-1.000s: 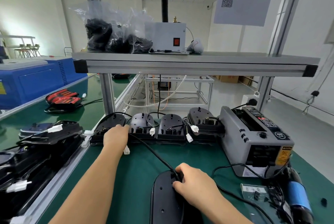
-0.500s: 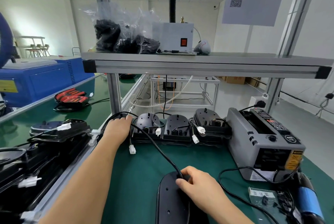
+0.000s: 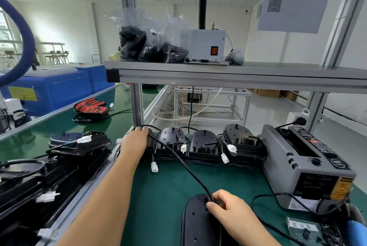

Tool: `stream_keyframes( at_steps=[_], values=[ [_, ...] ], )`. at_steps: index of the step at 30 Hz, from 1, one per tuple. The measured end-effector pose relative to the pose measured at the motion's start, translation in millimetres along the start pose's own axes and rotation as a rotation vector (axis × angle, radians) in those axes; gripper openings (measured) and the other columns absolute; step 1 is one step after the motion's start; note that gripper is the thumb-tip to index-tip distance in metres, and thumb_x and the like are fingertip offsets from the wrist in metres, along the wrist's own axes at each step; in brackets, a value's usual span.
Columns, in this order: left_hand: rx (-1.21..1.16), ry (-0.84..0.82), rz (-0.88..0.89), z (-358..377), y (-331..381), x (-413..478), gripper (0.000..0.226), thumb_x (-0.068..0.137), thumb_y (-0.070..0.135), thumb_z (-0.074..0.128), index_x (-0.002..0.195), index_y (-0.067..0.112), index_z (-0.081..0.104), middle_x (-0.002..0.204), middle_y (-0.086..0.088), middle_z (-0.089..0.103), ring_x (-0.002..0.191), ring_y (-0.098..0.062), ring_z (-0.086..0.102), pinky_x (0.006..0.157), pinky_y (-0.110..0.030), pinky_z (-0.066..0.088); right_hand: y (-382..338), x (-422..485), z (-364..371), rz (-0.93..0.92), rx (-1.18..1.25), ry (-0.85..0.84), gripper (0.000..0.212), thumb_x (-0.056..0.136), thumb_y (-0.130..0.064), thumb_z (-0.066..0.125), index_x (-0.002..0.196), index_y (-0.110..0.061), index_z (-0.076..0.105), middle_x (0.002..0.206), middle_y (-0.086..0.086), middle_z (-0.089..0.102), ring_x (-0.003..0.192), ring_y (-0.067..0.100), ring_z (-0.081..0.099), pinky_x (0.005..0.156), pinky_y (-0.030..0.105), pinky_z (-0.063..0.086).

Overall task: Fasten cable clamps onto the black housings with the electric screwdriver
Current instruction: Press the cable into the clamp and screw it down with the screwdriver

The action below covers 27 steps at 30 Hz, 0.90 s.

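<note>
A black housing (image 3: 195, 224) lies flat on the green mat at the bottom centre. My right hand (image 3: 232, 212) rests on it and pinches the black cable (image 3: 184, 166) where it enters the housing. The cable runs back to a row of black housings (image 3: 204, 143) under the shelf. My left hand (image 3: 137, 140) lies over the leftmost housing of that row, fingers curled over its far edge, hiding most of it. White connectors (image 3: 154, 167) dangle from the row. A blue-bodied tool (image 3: 357, 229) lies at the lower right edge.
A grey tape dispenser (image 3: 305, 166) stands right of the row. A small clear bag of parts (image 3: 301, 228) lies near it. Stacked housings (image 3: 59, 168) fill the left conveyor. The shelf (image 3: 238, 71) above carries a bag of black parts (image 3: 151, 47) and a grey box (image 3: 204, 45).
My left hand has slid a little farther back over the leftmost housing. My right hand keeps its hold on the cable at the near housing. The view has shifted slightly.
</note>
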State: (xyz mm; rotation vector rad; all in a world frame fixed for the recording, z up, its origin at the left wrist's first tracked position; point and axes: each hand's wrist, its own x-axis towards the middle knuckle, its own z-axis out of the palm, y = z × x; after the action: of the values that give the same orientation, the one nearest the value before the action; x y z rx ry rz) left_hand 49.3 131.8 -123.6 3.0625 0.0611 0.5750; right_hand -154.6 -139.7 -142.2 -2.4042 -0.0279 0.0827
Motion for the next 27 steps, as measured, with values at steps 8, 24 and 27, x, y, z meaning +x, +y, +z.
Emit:
stream_keyframes(
  at_steps=[8, 24, 27],
  values=[
    [-0.084, 0.173, 0.158, -26, 27, -11, 0.044, 0.086, -0.001, 0.044, 0.128, 0.014, 0.041, 0.096, -0.006, 0.062, 0.090, -0.030, 0.059, 0.094, -0.043, 0.042, 6, 0, -8, 0.053, 0.177, 0.030, 0.027, 0.091, -0.022, 0.056, 0.114, -0.035, 0.049, 0.065, -0.004, 0.065, 0.060, -0.001, 0.057, 0.067, 0.020, 0.042],
    [-0.541, -0.395, 0.106, -9, 85, -123, 0.049, 0.095, 0.000, 0.036, 0.138, 0.019, 0.048, 0.132, -0.009, 0.056, 0.117, -0.026, 0.055, 0.100, -0.036, 0.044, 62, -34, -43, 0.220, -0.009, 0.022, 0.048, 0.093, -0.025, 0.055, 0.135, -0.037, 0.037, 0.068, -0.001, 0.066, 0.044, 0.006, 0.051, 0.053, 0.021, 0.037],
    [-0.527, -0.449, 0.103, -6, 85, -136, 0.058, 0.092, -0.006, 0.034, 0.143, 0.021, 0.042, 0.141, -0.006, 0.045, 0.124, -0.026, 0.048, 0.101, -0.036, 0.043, 68, -37, -37, 0.223, -0.114, -0.014, 0.045, 0.093, -0.034, 0.052, 0.134, -0.039, 0.035, 0.080, -0.010, 0.065, 0.051, -0.004, 0.056, 0.053, 0.011, 0.037]
  ],
)
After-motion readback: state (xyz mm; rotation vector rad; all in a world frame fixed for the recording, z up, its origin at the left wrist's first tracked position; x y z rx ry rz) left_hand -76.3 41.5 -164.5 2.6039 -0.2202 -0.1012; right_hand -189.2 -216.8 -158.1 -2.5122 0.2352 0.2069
